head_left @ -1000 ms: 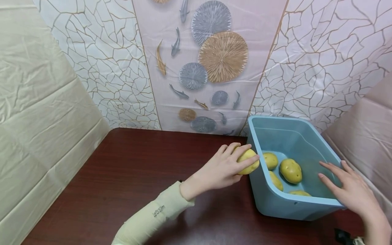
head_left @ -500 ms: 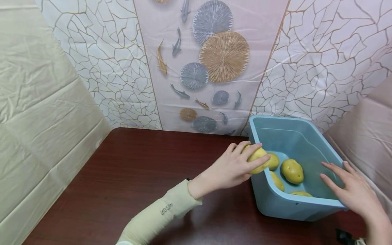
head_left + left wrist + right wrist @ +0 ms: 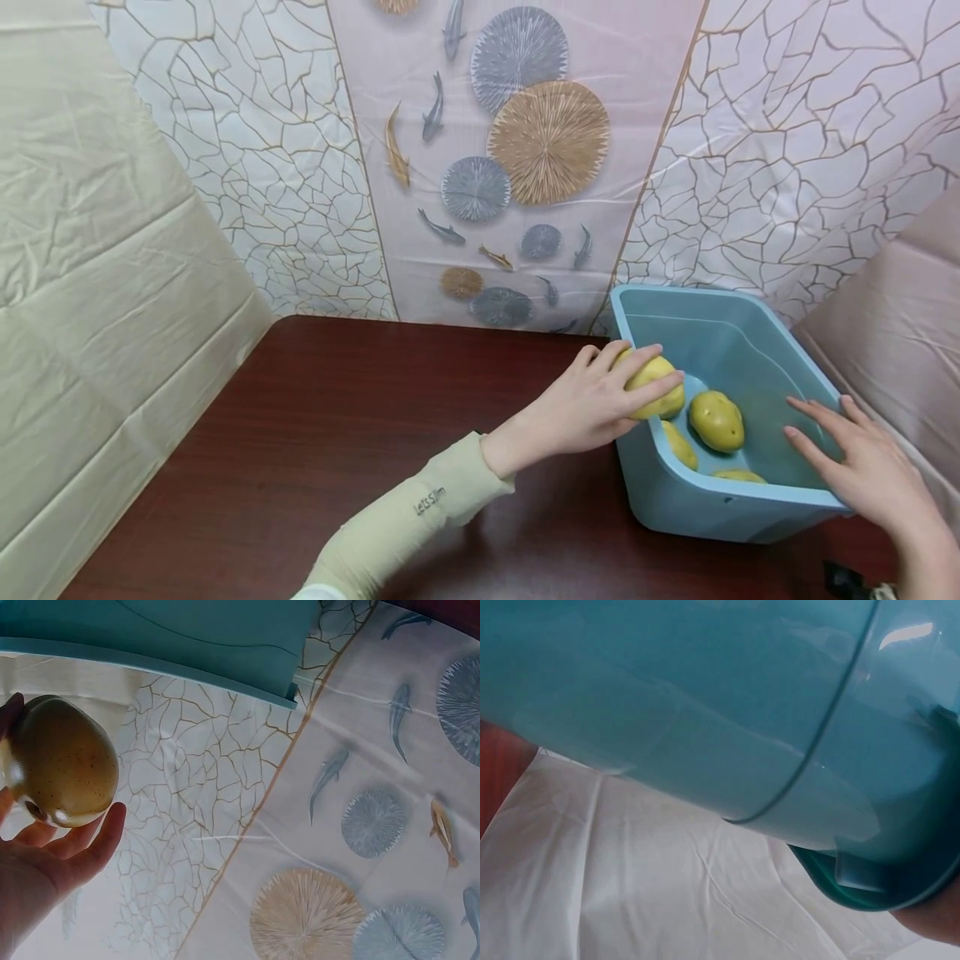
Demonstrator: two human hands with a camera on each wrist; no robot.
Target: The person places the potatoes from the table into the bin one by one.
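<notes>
My left hand grips a yellow potato at the left rim of a blue plastic bin. Close up in the left wrist view, the same potato shows a dark pit low on its skin, with fingers beneath it. Inside the bin lie several potatoes, among them a whole one and another partly behind the left wall. One more is mostly hidden by the held potato. My right hand rests on the bin's right rim, fingers spread and extended inward.
The dark red wooden table stretches left of the bin. A patterned cloth hangs behind the table, and pale cloth covers the left side. Bin wall fills much of the right wrist view.
My left hand has moved right with the potato, from beside the bin's left wall to over its rim. The right hand stays at the right rim.
</notes>
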